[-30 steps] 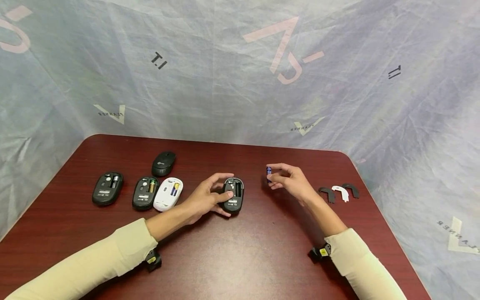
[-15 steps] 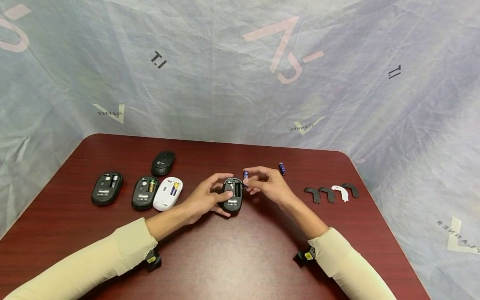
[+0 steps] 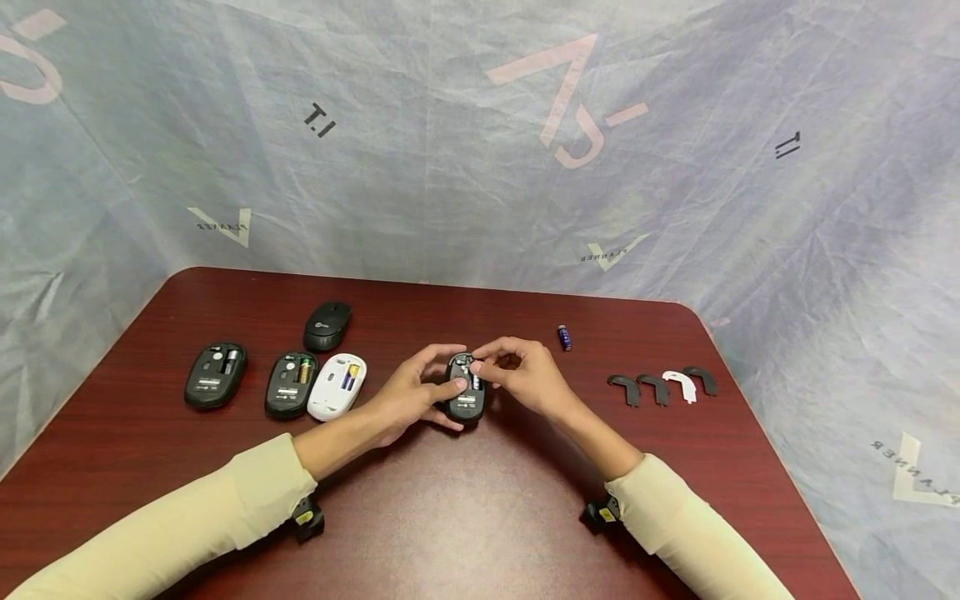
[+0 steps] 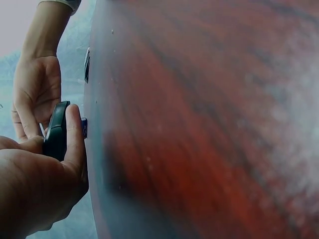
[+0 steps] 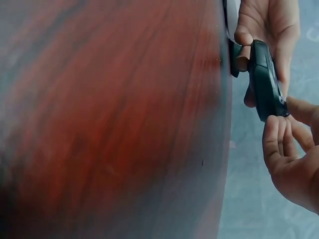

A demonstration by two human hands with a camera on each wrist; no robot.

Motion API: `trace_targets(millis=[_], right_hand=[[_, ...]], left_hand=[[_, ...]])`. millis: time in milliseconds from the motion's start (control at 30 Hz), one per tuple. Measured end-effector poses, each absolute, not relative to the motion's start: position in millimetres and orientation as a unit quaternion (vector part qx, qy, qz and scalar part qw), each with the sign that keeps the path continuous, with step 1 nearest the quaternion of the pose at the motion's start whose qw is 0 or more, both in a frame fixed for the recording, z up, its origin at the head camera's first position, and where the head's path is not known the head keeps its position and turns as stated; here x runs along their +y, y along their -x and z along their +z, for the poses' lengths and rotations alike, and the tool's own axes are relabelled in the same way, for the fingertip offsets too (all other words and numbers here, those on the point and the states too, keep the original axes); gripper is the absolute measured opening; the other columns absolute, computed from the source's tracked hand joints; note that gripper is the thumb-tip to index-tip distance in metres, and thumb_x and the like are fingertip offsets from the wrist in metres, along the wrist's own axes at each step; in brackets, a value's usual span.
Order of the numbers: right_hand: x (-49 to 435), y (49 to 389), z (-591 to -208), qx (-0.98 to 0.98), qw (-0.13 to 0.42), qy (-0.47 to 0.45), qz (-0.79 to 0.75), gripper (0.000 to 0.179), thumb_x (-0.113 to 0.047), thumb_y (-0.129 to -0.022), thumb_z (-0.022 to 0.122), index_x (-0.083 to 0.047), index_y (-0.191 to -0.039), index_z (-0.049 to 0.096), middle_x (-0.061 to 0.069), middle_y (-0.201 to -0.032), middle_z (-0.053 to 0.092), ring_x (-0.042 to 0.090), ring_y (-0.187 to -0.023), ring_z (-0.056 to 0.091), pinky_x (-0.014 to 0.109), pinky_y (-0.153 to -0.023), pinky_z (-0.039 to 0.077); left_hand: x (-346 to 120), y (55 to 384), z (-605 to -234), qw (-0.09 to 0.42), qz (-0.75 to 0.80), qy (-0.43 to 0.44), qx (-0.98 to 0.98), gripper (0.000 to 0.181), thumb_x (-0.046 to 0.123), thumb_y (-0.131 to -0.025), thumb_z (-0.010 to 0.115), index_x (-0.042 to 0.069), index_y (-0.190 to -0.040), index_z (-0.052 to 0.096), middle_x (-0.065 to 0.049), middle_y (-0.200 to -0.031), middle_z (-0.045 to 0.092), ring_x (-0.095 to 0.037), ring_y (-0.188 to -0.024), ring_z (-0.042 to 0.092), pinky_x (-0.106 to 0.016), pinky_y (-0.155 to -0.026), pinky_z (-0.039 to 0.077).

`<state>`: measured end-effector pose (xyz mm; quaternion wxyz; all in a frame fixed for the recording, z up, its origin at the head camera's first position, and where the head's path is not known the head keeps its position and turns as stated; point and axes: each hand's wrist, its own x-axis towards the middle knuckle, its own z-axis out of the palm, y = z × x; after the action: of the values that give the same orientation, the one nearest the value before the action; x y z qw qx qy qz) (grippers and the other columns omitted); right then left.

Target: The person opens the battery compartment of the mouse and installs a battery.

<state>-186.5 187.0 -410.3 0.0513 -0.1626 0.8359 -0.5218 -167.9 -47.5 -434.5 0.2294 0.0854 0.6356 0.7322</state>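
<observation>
In the head view, my left hand [image 3: 405, 396] grips a black computer mouse [image 3: 467, 408] underside up, with the thumb lying across its base. A battery [image 3: 477, 383] sits in or at the mouse's open battery slot, partly covered by my right thumb. My right hand [image 3: 532, 379] meets the mouse's right far end, thumb on the battery and fingers curled behind. Seen edge-on in the right wrist view, the mouse [image 5: 264, 82] is held up between both hands. The left wrist view also shows the mouse [image 4: 57, 129], but the slot is hidden there.
At left lie two black mice [image 3: 210, 387] [image 3: 285, 400] and a white mouse [image 3: 330, 400], undersides up with batteries inside. A black mouse [image 3: 327, 325] rests upright behind them. A blue battery [image 3: 564, 337] lies right of centre, near several battery covers [image 3: 655, 389], one white.
My right hand has moved left with the blue battery, from beside the mouse onto its slot. The left hand and mouse have stayed nearly still.
</observation>
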Motion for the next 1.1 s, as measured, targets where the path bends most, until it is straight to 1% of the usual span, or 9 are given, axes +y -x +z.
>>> trace_targets(millis=[133, 267, 367, 400, 533, 667, 767, 967, 1100], right_hand=[[188, 184, -408, 0.834, 0.063, 0.159, -0.525, 0.021, -0.016, -0.101, 0.085, -0.011, -0.121, 0.085, 0.009, -0.096, 0.076, 0.026, -0.086, 0.074, 0.048, -0.079, 0.070], [192, 183, -407, 0.815, 0.099, 0.140, -0.554, 0.028, -0.018, -0.106, 0.081, -0.008, -0.133, 0.080, 0.015, -0.118, 0.079, 0.024, -0.094, 0.076, 0.049, -0.087, 0.071], [193, 183, -407, 0.786, 0.151, 0.107, -0.590, 0.036, -0.020, -0.111, 0.074, -0.005, -0.144, 0.074, 0.018, -0.134, 0.078, 0.021, -0.100, 0.080, 0.050, -0.095, 0.071], [193, 183, -407, 0.774, 0.169, 0.094, -0.603, 0.038, -0.019, -0.112, 0.073, -0.004, -0.146, 0.072, 0.020, -0.135, 0.078, 0.020, -0.100, 0.081, 0.049, -0.097, 0.071], [192, 182, -407, 0.716, 0.226, 0.058, -0.658, 0.040, -0.012, -0.113, 0.069, 0.007, -0.149, 0.067, 0.023, -0.130, 0.080, 0.022, -0.098, 0.084, 0.050, -0.100, 0.070], [189, 180, -407, 0.693, 0.244, 0.054, -0.677, 0.040, -0.010, -0.112, 0.069, 0.012, -0.146, 0.067, 0.021, -0.118, 0.083, 0.023, -0.093, 0.085, 0.049, -0.094, 0.072], [187, 178, -407, 0.690, 0.247, 0.053, -0.678, 0.039, -0.009, -0.111, 0.071, 0.012, -0.144, 0.069, 0.020, -0.115, 0.084, 0.024, -0.092, 0.086, 0.047, -0.090, 0.072], [184, 175, -409, 0.701, 0.236, 0.049, -0.672, 0.034, -0.007, -0.109, 0.074, 0.012, -0.138, 0.074, 0.023, -0.117, 0.084, 0.023, -0.087, 0.086, 0.045, -0.085, 0.073], [180, 172, -411, 0.720, 0.217, 0.069, -0.655, 0.031, -0.007, -0.110, 0.073, 0.014, -0.133, 0.075, 0.026, -0.118, 0.084, 0.020, -0.083, 0.085, 0.043, -0.081, 0.073]], left_hand=[[-48, 167, -434, 0.225, 0.729, -0.085, 0.641, 0.063, 0.002, -0.112, 0.066, 0.009, -0.170, 0.043, -0.032, -0.150, 0.057, -0.032, -0.097, 0.081, -0.053, -0.080, 0.073], [-48, 167, -434, 0.219, 0.721, -0.084, 0.652, 0.059, 0.004, -0.112, 0.066, 0.011, -0.168, 0.045, -0.030, -0.148, 0.059, -0.031, -0.095, 0.080, -0.051, -0.077, 0.073], [-47, 167, -433, 0.211, 0.717, -0.077, 0.660, 0.057, 0.007, -0.113, 0.066, 0.012, -0.166, 0.047, -0.028, -0.147, 0.059, -0.029, -0.094, 0.078, -0.048, -0.073, 0.073], [-47, 167, -432, 0.209, 0.717, -0.075, 0.661, 0.057, 0.008, -0.113, 0.066, 0.012, -0.166, 0.046, -0.027, -0.147, 0.059, -0.029, -0.094, 0.078, -0.047, -0.072, 0.073], [-43, 165, -431, 0.198, 0.715, -0.064, 0.667, 0.052, 0.014, -0.114, 0.065, 0.010, -0.163, 0.049, -0.023, -0.144, 0.062, -0.026, -0.093, 0.076, -0.044, -0.067, 0.071], [-39, 164, -430, 0.173, 0.704, -0.046, 0.687, 0.040, 0.023, -0.114, 0.068, 0.011, -0.151, 0.057, -0.013, -0.128, 0.068, -0.018, -0.092, 0.073, -0.036, -0.068, 0.066], [-38, 163, -429, 0.156, 0.698, -0.039, 0.698, 0.034, 0.025, -0.113, 0.071, 0.010, -0.142, 0.061, -0.008, -0.119, 0.070, -0.015, -0.092, 0.071, -0.032, -0.070, 0.062], [-40, 161, -430, 0.140, 0.683, -0.051, 0.715, 0.033, 0.021, -0.112, 0.074, 0.004, -0.137, 0.062, -0.013, -0.116, 0.077, -0.013, -0.087, 0.070, -0.028, -0.067, 0.062], [-40, 159, -431, 0.118, 0.653, -0.061, 0.746, 0.031, 0.021, -0.111, 0.074, 0.002, -0.134, 0.064, -0.014, -0.106, 0.079, -0.013, -0.085, 0.066, -0.025, -0.070, 0.057]])
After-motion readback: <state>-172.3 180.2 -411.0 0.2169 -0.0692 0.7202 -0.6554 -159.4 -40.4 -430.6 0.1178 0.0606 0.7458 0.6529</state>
